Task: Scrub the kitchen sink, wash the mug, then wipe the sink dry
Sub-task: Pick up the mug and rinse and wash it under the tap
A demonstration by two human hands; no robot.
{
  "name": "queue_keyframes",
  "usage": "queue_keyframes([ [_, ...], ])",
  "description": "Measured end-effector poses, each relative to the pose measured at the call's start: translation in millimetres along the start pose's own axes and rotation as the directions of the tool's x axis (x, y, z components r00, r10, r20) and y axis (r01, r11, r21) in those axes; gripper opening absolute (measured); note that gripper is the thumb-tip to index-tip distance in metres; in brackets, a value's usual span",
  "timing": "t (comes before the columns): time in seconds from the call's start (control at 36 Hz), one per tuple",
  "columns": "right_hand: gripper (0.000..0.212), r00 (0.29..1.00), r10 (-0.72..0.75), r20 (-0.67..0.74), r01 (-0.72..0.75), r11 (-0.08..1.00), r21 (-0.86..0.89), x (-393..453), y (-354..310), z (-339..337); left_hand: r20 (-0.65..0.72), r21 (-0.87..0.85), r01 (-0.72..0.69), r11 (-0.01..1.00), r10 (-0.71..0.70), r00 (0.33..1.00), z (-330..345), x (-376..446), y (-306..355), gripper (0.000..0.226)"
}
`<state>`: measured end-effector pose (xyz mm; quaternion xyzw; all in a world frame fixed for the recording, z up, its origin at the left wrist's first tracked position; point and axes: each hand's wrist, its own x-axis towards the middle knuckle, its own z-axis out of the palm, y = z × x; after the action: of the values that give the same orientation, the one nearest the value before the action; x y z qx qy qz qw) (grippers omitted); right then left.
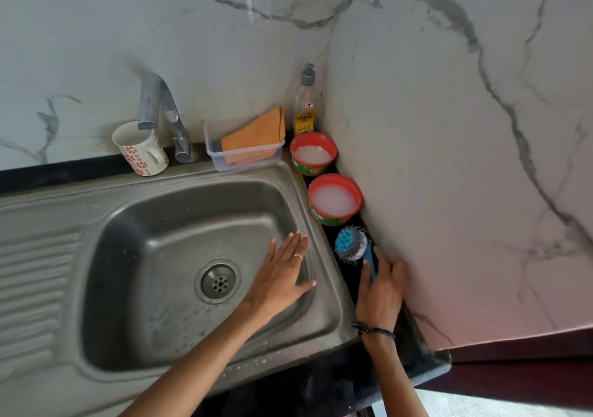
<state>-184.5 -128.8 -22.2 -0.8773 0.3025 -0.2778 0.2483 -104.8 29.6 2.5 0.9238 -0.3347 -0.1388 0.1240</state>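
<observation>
A steel sink [134, 221] with a round drain [218, 281] fills the middle; water drops lie on its floor. My left hand [279, 277] is spread flat with straight fingers over the basin's right side. My right hand [380, 291] grips the blue handle of a scrub brush [351, 243], whose blue and grey head lies on the dark counter strip right of the sink. A white mug [141, 149] with red flowers stands on the back ledge left of the tap [160, 112]. An orange cloth [256, 134] lies in a clear tray [244, 157].
Two red-rimmed tubs of whitish soap [313, 153] [334, 199] stand on the dark strip beside the sink. A dish-soap bottle [305, 102] stands in the corner. Marble walls close the back and right. A ribbed drainboard [35, 288] lies to the left.
</observation>
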Motion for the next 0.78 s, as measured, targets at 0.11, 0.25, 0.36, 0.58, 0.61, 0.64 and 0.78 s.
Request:
queue_keyframes([
  [0.11,0.029,0.989,-0.137,-0.062,0.145,0.980,0.139,0,-27,-3,-0.069,-0.031,0.007,0.999,-0.009,0.998,-6,-8,1,0.068],
  [0.25,0.023,0.956,-0.292,-0.026,0.288,0.921,0.264,-1,-74,5,-0.199,-0.080,0.068,0.994,-0.083,0.977,-13,-20,-10,0.051],
  [0.36,0.024,0.901,-0.432,0.045,0.388,0.847,0.363,-5,-114,20,-0.306,-0.148,0.174,0.974,-0.212,0.928,-26,-38,-33,0.046],
  [0.58,0.035,0.743,-0.584,0.328,0.366,0.764,0.531,-17,-205,84,-0.501,-0.175,0.373,0.911,-0.408,0.763,-66,-88,-113,0.039],
  [0.61,0.036,0.723,-0.587,0.364,0.345,0.763,0.546,-16,-218,93,-0.473,-0.194,0.397,0.897,-0.440,0.764,-72,-94,-125,0.041],
  [0.64,0.033,0.700,-0.598,0.391,0.343,0.761,0.550,-15,-231,102,-0.442,-0.213,0.420,0.882,-0.470,0.764,-77,-99,-136,0.043],
  [0.78,0.021,0.680,-0.536,0.500,0.254,0.812,0.525,-1,-294,149,-0.354,-0.236,0.464,0.854,-0.521,0.777,-98,-112,-196,0.053],
])
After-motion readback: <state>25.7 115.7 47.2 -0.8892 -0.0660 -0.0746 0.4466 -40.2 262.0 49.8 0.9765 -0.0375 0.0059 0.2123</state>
